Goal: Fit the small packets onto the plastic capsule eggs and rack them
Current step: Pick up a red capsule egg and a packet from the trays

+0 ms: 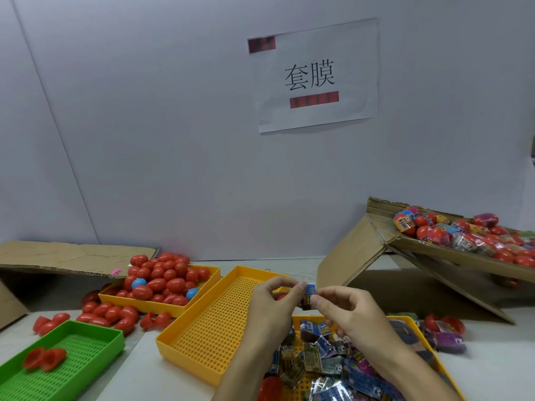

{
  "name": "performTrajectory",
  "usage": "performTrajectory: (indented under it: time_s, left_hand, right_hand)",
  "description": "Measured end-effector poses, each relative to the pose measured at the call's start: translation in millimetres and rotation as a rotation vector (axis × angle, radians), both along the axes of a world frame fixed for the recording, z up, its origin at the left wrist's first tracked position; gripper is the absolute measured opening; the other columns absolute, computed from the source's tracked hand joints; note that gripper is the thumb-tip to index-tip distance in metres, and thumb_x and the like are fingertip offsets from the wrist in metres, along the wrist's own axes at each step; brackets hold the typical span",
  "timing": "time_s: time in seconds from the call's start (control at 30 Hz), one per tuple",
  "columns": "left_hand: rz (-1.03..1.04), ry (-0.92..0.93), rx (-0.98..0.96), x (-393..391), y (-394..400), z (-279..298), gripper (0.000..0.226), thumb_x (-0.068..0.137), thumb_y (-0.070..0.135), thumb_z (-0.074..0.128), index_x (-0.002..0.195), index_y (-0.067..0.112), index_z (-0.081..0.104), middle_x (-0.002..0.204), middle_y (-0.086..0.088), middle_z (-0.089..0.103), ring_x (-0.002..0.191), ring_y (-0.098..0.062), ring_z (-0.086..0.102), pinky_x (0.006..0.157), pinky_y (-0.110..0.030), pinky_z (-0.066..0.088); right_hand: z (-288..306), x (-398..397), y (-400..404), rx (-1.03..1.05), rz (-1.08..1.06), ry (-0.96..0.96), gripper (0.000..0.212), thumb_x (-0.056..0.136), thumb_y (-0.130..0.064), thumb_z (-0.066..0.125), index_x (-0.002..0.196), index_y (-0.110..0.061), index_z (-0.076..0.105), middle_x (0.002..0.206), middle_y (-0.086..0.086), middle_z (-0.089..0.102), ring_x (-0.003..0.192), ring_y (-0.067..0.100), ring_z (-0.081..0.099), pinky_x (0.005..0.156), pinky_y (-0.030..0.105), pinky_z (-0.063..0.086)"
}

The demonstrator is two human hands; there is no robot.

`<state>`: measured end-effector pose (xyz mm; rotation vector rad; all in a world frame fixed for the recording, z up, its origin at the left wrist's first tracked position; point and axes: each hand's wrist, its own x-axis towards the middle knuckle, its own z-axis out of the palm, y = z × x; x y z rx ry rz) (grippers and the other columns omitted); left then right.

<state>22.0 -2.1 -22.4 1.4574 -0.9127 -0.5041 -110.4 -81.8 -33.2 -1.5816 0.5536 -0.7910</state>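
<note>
**Both hands pinch one small packet**

The left hand and right hand hold a blue-topped packet between thumb and fingertips, above the empty perforated yellow tray. A red egg peeks from behind the left fingers (mostly hidden). Loose packets fill a tray cut off below

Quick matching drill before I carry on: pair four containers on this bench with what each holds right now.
Containers:
1. green perforated plastic tray
2. middle yellow perforated tray
3. far yellow tray
4. tilted cardboard box

Contents:
A. heap of red capsule eggs with two blue ones
B. eggs already wrapped in printed packets
C. two red egg halves
D. nothing visible

Pairs: 1-C, 2-D, 3-A, 4-B
</note>
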Motion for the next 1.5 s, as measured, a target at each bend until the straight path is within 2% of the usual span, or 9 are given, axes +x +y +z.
performTrajectory:
  time_s: [0.1, 0.23, 0.33, 0.6, 0.8, 0.97, 1.2, 1.33, 1.5]
  left_hand:
    - [-0.015, -0.024, 0.005, -1.0, 0.0, 0.8, 0.012, 0.09, 0.026, 0.071, 0.083, 0.016, 0.073, 0.062, 0.004, 0.067, 0.039, 0.0, 0.053, 0.04, -0.01, 0.037]
    - [-0.082, -0.037, 0.024, -3.7, 1.1, 2.4, 0.014, 0.086, 0.03, 0.074, 0.079, 0.018, 0.075, 0.069, 0.0, 0.072, 0.04, 0.001, 0.053, 0.043, -0.01, 0.037]
    - [-0.135, -0.042, 0.043, -4.8, 1.1, 1.5, 0.008, 0.081, 0.02, 0.081, 0.081, 0.014, 0.075, 0.061, 0.008, 0.067, 0.042, 0.001, 0.051, 0.043, -0.011, 0.039]
    - [-0.087, -0.081, 0.054, -3.1, -1.2, -1.6, 0.009, 0.081, 0.014, 0.08, 0.077, 0.017, 0.073, 0.057, 0.015, 0.062, 0.049, 0.002, 0.051, 0.049, -0.014, 0.042]
    - [-0.06, -0.112, 0.043, -0.8, -3.3, -4.6, 0.012, 0.079, 0.013, 0.081, 0.074, 0.019, 0.073, 0.067, 0.007, 0.068, 0.063, -0.001, 0.059, 0.062, -0.019, 0.052]
    - [-0.061, -0.15, 0.05, 0.4, -4.3, -7.8, 0.008, 0.081, 0.015, 0.08, 0.078, 0.02, 0.074, 0.081, -0.001, 0.072, 0.069, -0.004, 0.065, 0.067, -0.021, 0.055]
    - [0.066, -0.083, 0.075, 4.0, -6.7, -7.4, 0.012, 0.092, 0.035, 0.067, 0.089, 0.023, 0.067, 0.076, 0.002, 0.064, 0.056, -0.007, 0.052, 0.053, -0.021, 0.044]
    - [-0.002, 0.118, 0.188, 3.0, -9.4, -6.7, 0.011, 0.098, 0.016, 0.045, 0.1, 0.014, 0.055, 0.081, -0.004, 0.06, 0.061, -0.014, 0.052, 0.055, -0.027, 0.041]
    - [-0.037, -0.007, 0.197, 3.5, -9.2, -12.0, 0.014, 0.098, 0.015, 0.057, 0.107, 0.025, 0.057, 0.099, 0.001, 0.059, 0.079, -0.013, 0.064, 0.069, -0.02, 0.054]
  right_hand:
    - [-2.1, 1.7, -0.4, -0.049, -0.033, 0.016, 0.009, 0.086, -0.029, 0.072, 0.088, -0.022, 0.078, 0.072, -0.007, 0.073, 0.061, -0.004, 0.062, 0.053, 0.01, 0.045]
    - [-5.6, 3.0, -6.5, 0.0, -0.16, -0.009, 0.012, 0.09, -0.023, 0.069, 0.085, -0.019, 0.078, 0.062, -0.008, 0.068, 0.061, 0.003, 0.06, 0.055, 0.017, 0.043]
    - [-7.6, 3.1, -11.0, 0.088, -0.188, -0.028, 0.012, 0.091, -0.022, 0.067, 0.088, -0.015, 0.077, 0.054, -0.007, 0.059, 0.058, 0.008, 0.053, 0.051, 0.021, 0.042]
    - [-9.0, 3.7, -13.5, 0.202, -0.143, -0.087, 0.011, 0.089, -0.021, 0.07, 0.094, -0.015, 0.077, 0.059, 0.002, 0.059, 0.065, 0.016, 0.054, 0.058, 0.03, 0.043]
    - [-9.6, 2.7, -14.5, 0.227, -0.146, -0.086, 0.009, 0.089, -0.017, 0.07, 0.095, -0.013, 0.075, 0.056, 0.005, 0.059, 0.052, 0.011, 0.052, 0.043, 0.02, 0.039]
    - [-12.0, 2.8, -15.7, 0.206, -0.181, -0.066, 0.01, 0.088, -0.018, 0.071, 0.096, -0.013, 0.075, 0.058, 0.005, 0.064, 0.054, 0.011, 0.056, 0.044, 0.019, 0.04]
    - [-14.2, 1.7, -17.2, 0.098, -0.285, -0.037, 0.005, 0.089, -0.021, 0.071, 0.088, -0.019, 0.075, 0.07, -0.003, 0.074, 0.062, 0.007, 0.065, 0.05, 0.014, 0.046]
    - [-14.9, 1.2, -16.9, 0.048, -0.298, -0.014, 0.004, 0.089, -0.021, 0.07, 0.089, -0.02, 0.074, 0.071, -0.002, 0.074, 0.07, 0.014, 0.068, 0.062, 0.024, 0.051]
    - [-14.9, 0.5, -17.8, 0.029, -0.32, -0.025, 0.004, 0.089, -0.022, 0.07, 0.088, -0.021, 0.074, 0.07, -0.004, 0.073, 0.068, 0.01, 0.068, 0.059, 0.02, 0.049]
